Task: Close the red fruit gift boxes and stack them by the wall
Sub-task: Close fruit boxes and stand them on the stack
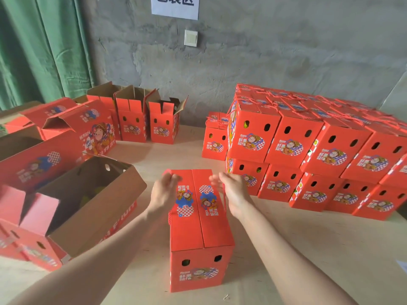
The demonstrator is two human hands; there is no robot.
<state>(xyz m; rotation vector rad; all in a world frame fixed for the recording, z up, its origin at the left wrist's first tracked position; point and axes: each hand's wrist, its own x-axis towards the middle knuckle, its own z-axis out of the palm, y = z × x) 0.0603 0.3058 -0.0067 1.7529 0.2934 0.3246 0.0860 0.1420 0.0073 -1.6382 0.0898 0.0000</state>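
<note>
Red cardboard fruit gift box (199, 227) sits flaps-down mid pale wooden table (308, 249), left hand (164, 191) and right hand (232, 191) blurred at its far top, grip unclear; best seat both flaps flush, then lift level toward the stack of closed red boxes (297, 139).

On my feed, a green curtain (41, 51) hangs in folds at 10 o'clock. A white paper sign (175, 7) with dark printed characters, cut off by the top edge, sits at 12 o'clock. A white two-rocker light switch (191, 37) is mounted just below it. The pale wooden table (308, 249) fills the lower field. A small staple-like scrap (226, 296) lies at 6 o'clock, and a white sheet corner (402, 265) shows at 4 o'clock.
</note>
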